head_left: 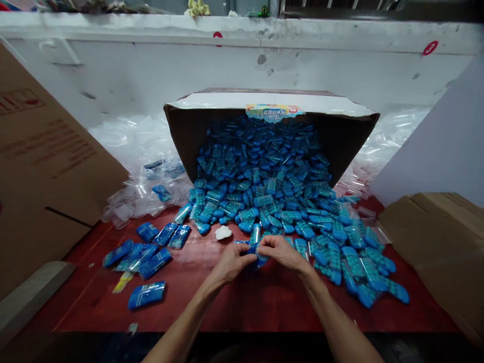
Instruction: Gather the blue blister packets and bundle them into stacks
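My left hand and my right hand meet over the red table, fingers pinched on a small blue plastic packet between them. Parts of the packet are hidden by my fingers. Just beyond it lies a heap of small clear-and-blue cases with teal round pieces inside, spilling from a tipped cardboard box. A crumpled white wad rests near my left hand. Farther left, several blue printed packets lie flat on the table.
Clear plastic pieces are piled behind on the left, and more clear plastic lies at the right. A large carton stands at left; another brown box is at right. A yellow scrap lies by the packets. The red tabletop ends nearest me.
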The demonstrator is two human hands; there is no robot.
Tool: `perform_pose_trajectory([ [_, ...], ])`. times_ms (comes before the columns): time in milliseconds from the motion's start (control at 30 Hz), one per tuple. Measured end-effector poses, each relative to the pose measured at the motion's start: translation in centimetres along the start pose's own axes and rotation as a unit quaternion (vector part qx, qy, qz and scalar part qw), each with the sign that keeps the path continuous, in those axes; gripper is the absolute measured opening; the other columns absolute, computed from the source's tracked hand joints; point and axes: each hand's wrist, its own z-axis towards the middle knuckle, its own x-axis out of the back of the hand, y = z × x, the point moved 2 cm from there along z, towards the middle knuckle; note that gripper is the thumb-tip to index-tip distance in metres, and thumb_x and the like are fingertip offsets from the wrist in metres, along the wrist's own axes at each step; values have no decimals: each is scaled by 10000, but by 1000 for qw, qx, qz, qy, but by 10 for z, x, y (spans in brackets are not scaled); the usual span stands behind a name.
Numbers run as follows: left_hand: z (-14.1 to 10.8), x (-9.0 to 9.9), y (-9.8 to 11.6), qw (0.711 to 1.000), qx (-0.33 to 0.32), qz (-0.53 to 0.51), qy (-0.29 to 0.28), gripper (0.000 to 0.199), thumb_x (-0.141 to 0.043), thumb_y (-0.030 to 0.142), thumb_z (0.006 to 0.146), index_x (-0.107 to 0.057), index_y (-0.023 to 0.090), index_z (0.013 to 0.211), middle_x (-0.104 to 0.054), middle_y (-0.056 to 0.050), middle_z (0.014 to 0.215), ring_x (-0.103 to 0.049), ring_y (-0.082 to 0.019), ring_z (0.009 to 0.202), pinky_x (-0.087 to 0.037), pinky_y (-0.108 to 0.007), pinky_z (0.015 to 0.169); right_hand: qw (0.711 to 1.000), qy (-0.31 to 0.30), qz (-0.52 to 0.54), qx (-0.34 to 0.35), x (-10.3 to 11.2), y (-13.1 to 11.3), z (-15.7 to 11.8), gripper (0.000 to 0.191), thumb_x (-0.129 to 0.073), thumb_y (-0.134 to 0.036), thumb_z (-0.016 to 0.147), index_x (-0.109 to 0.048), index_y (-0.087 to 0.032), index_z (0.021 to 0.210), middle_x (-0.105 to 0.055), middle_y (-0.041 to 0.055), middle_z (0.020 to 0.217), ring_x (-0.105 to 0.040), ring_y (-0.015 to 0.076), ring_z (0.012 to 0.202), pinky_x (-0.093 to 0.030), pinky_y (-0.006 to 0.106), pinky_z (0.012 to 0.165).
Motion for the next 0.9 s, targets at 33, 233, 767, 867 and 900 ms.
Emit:
perform_pose_trajectory([
  [33, 0, -1, 0, 1000, 12, -26, 6, 129, -659, 237, 575, -630, 113, 593, -583, 7, 536, -488, -103, 517, -347, -217, 531, 999, 29, 14, 6, 1, -2, 2, 205, -588, -334, 665, -573, -134, 625, -472, -50, 542, -395, 63, 499, -302, 193, 489],
  [233, 1, -14, -19, 934, 81, -318, 143, 319, -613, 374, 637, -572, 212, 908, -637, -2, 778, -553, -109, 608, -371, -236, 576, 988, 121, 93, 3, -18, 20, 3, 327, -639, -377, 610, -585, -158, 847, -572, -10, 701, -506, 115, 640, -383, 229, 606],
  [767, 1, -13, -28, 972, 29, -213, 90, 264, -694, 273, 555, -645, 110, 756, -632, -24, 625, -546, -124, 582, -405, -235, 598, 999, -17, -40, -3, -8, 20, -3, 143, -503, -239, 723, -498, -146, 615, -431, -58, 536, -361, 58, 490, -261, 182, 464],
  [867, 0, -12, -33, 976, 39, -170, 133, 251, -701, 302, 534, -641, 104, 676, -620, -15, 570, -527, -115, 535, -390, -226, 559, 999, -4, -54, -6, -14, 30, -4, 167, -427, -257, 776, -473, -156, 651, -410, -58, 552, -352, 59, 490, -263, 182, 462],
  [900, 0, -12, -35, 976, 48, -166, 133, 254, -700, 315, 532, -636, 104, 656, -617, -14, 559, -522, -114, 524, -386, -226, 550, 998, -1, -63, -5, -15, 32, -5, 168, -427, -257, 779, -471, -158, 650, -402, -59, 551, -345, 60, 492, -257, 183, 461],
])
